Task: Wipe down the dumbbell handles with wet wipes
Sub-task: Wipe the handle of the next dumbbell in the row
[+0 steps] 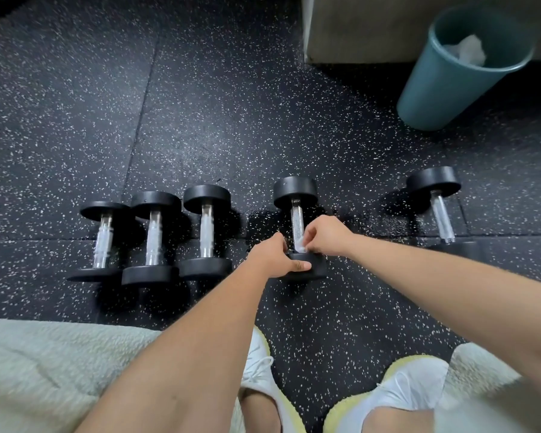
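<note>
Several black dumbbells with chrome handles lie in a row on the speckled floor. My left hand (pixel 277 257) grips the near head of the fourth dumbbell (pixel 295 195), thumb across its rim. My right hand (pixel 324 234) pinches a white wet wipe (pixel 299 245) against the lower end of that dumbbell's handle (pixel 296 220). Three dumbbells (pixel 205 229) sit close together to the left. One more dumbbell (pixel 441 217) lies apart on the right.
A teal waste bin (pixel 450 82) stands at the back right with crumpled white wipes (pixel 466 50) inside, next to a grey block (pixel 366 26). My white shoes (pixel 397 398) and pale fleece clothing (pixel 44 370) fill the bottom edge.
</note>
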Motion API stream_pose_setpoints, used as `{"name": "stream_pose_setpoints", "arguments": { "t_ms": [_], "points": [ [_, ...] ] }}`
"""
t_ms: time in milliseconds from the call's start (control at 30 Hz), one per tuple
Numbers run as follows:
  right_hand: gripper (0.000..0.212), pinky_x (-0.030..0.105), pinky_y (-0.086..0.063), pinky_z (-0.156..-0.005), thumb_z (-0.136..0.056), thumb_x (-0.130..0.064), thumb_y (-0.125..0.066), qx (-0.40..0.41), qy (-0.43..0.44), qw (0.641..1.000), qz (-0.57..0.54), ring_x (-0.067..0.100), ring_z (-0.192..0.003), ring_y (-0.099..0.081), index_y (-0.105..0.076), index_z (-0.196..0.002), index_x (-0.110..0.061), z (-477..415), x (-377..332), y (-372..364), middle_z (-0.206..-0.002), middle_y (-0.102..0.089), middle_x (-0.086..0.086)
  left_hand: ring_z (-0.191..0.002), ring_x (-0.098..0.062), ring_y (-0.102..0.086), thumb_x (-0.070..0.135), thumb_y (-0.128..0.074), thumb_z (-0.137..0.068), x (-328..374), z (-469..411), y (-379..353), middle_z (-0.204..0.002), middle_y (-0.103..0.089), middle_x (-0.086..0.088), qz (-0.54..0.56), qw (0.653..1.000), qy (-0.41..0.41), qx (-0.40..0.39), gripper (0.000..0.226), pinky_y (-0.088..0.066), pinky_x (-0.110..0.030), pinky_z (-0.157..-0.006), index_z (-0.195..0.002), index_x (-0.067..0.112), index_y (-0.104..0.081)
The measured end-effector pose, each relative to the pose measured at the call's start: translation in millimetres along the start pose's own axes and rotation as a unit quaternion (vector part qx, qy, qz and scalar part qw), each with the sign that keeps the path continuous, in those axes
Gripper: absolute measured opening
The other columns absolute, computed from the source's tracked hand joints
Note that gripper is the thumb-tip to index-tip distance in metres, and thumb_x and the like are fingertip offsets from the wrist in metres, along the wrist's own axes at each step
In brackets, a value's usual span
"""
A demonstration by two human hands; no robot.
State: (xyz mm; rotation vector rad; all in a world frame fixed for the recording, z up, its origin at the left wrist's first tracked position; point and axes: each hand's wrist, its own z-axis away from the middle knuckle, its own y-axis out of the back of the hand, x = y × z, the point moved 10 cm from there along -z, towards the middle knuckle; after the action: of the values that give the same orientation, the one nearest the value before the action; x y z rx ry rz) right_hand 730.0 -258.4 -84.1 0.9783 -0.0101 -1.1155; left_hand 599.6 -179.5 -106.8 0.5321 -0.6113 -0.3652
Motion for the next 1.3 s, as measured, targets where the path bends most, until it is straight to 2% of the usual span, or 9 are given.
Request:
{"name": "stream_pose_setpoints", "arguments": {
  "t_ms": [267, 467, 533, 633, 733, 800, 933, 1100, 1300],
  "points": [
    [0.013, 0.028, -0.053, -0.070, -0.077, -0.020, -0.078, 0.135, -0.043, 0.987, -0.077, 0.013, -0.080, -0.068, -0.071, -0.069, -0.027, -12.0, -12.7, 20.8, -0.085, -0.074, -0.008, -0.092, -0.018, -0.059, 0.066, -0.081, -0.075, 0.2, -0.7, -3.0, -0.098, -0.062, 0.004, 0.001, 1.000, -0.004, -0.012, 0.061, -0.043, -0.035, -0.070, -0.106, 0.023, -0.051],
    [0.015, 0.029, -0.057, -0.076, -0.075, -0.015, -0.080, 0.021, -0.011, 1.000, 0.013, 0.012, -0.086, -0.069, -0.076, -0.069, -0.028, -11.0, -16.8, -14.7, -0.088, -0.075, -0.010, -0.095, -0.027, -0.065, 0.056, -0.086, -0.076, 0.0, -6.7, -1.8, -0.089, -0.062, -0.004, 0.025, 0.999, -0.015, -0.042, 0.061, -0.039, -0.030, -0.063, -0.111, 0.013, -0.059],
    [0.012, 0.025, -0.053, -0.067, -0.076, -0.012, -0.079, -0.023, -0.002, 0.998, 0.056, 0.012, -0.085, -0.070, -0.078, -0.075, -0.024, -12.5, -21.7, -15.6, -0.083, -0.075, -0.009, -0.081, -0.020, -0.061, 0.056, -0.087, -0.075, -4.1, -9.5, -3.4, -0.088, -0.063, -0.002, 0.028, 0.999, -0.011, -0.044, 0.056, -0.040, -0.032, -0.063, -0.098, 0.016, -0.057],
    [0.017, 0.025, -0.051, -0.066, -0.074, -0.013, -0.074, 0.032, 0.013, 0.998, 0.048, 0.017, -0.081, -0.070, -0.073, -0.064, -0.026, -18.0, -33.3, 9.7, -0.075, -0.073, -0.008, -0.076, -0.020, -0.055, 0.053, -0.086, -0.078, -5.4, -8.5, -3.7, -0.086, -0.060, -0.001, 0.036, 0.998, -0.011, -0.044, 0.052, -0.042, -0.033, -0.068, -0.094, 0.014, -0.056],
    [0.014, 0.030, -0.051, -0.076, -0.078, -0.017, -0.072, 0.112, 0.001, 0.994, 0.011, 0.021, -0.091, -0.065, -0.067, -0.085, -0.029, -22.6, -34.7, 29.9, -0.096, -0.071, -0.003, -0.077, -0.023, -0.050, 0.053, -0.085, -0.080, -4.9, -4.6, -2.3, -0.089, -0.057, -0.005, 0.039, 0.998, -0.014, -0.037, 0.049, -0.038, -0.033, -0.069, -0.088, 0.019, -0.052],
    [0.017, 0.033, -0.051, -0.078, -0.081, -0.020, -0.071, 0.106, -0.013, 0.994, 0.008, 0.025, -0.093, -0.064, -0.065, -0.096, -0.026, -24.5, -30.8, 21.3, -0.098, -0.069, 0.000, -0.076, -0.022, -0.051, 0.054, -0.085, -0.080, -5.7, -4.1, -2.5, -0.088, -0.058, -0.003, 0.038, 0.999, -0.014, -0.033, 0.050, -0.038, -0.034, -0.068, -0.091, 0.018, -0.050],
    [0.015, 0.032, -0.046, -0.066, -0.083, -0.036, -0.067, 0.105, -0.008, 0.994, -0.002, 0.025, -0.082, -0.063, -0.060, -0.082, -0.023, -15.7, -25.9, 0.5, -0.085, -0.068, -0.002, -0.086, -0.017, -0.056, 0.055, -0.085, -0.079, -8.5, -3.3, -0.4, -0.094, -0.058, 0.006, 0.048, 0.998, -0.016, -0.026, 0.056, -0.043, -0.034, -0.070, -0.105, 0.019, -0.052],
    [0.005, 0.032, -0.053, -0.072, -0.081, -0.023, -0.071, 0.012, 0.006, 0.998, 0.059, 0.023, -0.087, -0.067, -0.068, -0.084, -0.020, -6.3, -16.9, -12.9, -0.092, -0.071, -0.001, -0.095, -0.021, -0.059, 0.052, -0.086, -0.079, -5.9, 0.1, 0.5, -0.097, -0.058, 0.005, 0.050, 0.998, -0.012, -0.037, 0.057, -0.049, -0.036, -0.081, -0.109, 0.017, -0.053],
    [0.006, 0.029, -0.052, -0.074, -0.082, -0.030, -0.075, 0.217, -0.084, 0.965, -0.124, 0.018, -0.085, -0.064, -0.069, -0.080, -0.028, -31.6, -9.6, 50.6, -0.092, -0.071, -0.006, -0.098, -0.022, -0.059, 0.055, -0.089, -0.073, -2.7, -2.0, 1.6, -0.107, -0.059, -0.002, 0.045, 0.999, -0.022, 0.018, 0.056, -0.050, -0.037, -0.080, -0.102, 0.019, -0.058]
  ]
}}
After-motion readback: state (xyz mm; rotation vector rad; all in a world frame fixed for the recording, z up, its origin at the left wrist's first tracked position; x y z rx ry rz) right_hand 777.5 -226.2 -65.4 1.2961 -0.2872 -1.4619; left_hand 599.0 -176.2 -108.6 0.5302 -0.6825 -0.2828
